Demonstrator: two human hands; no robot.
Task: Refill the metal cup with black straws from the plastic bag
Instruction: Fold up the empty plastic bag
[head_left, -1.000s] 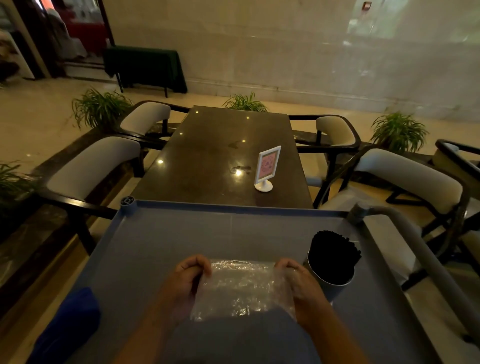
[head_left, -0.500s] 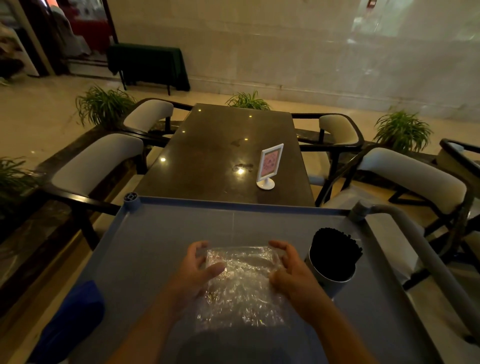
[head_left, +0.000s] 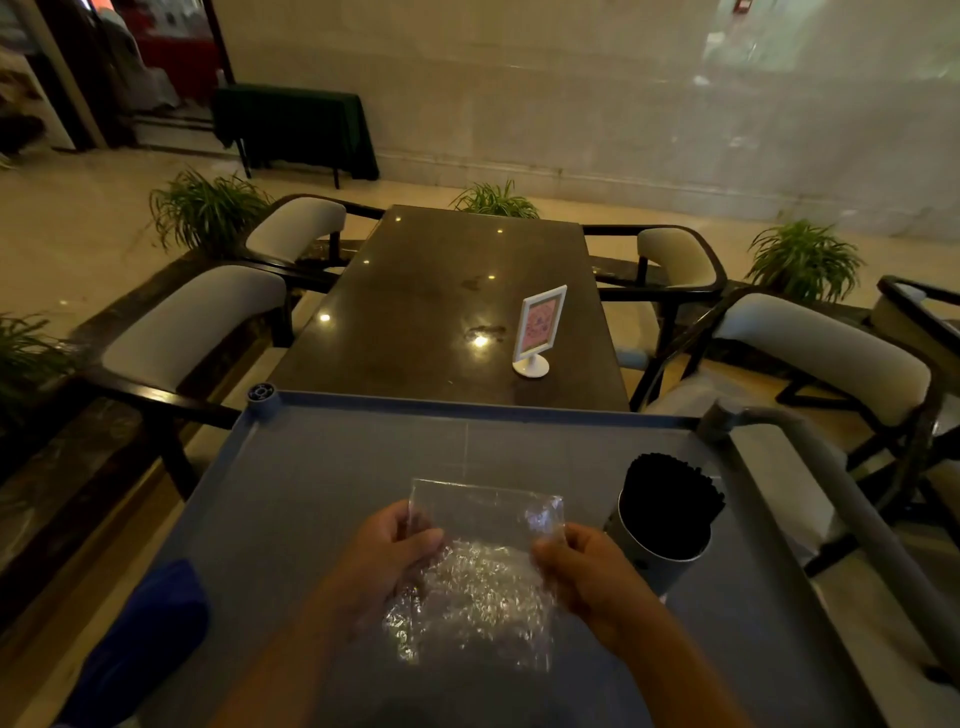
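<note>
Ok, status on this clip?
Both hands, left and right, gripping plastic bag, looks empty. Metal cup packed with black straws. Nothing blocking.

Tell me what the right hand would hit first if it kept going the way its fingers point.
The right hand points leftward across the plastic bag it pinches; beyond that, probably the left hand, though depth is unclear.

Plastic bag (head_left: 480, 566) sits over the near-centre of the cart top (head_left: 311, 483), held btwn both hands: left hand (head_left: 382, 558) on its left edge, right hand (head_left: 582, 571) on its right edge. Metal cup (head_left: 655, 551) stands on the cart just right of the right hand, w/ black straws (head_left: 670, 499) upright in it. Cart handle (head_left: 852, 509) runs along the right side. Beyond the cart's far rim: table (head_left: 441, 312), sign holder (head_left: 537, 332) on its near-right part. Chairs flank the table left & right; plants behind them.
</note>
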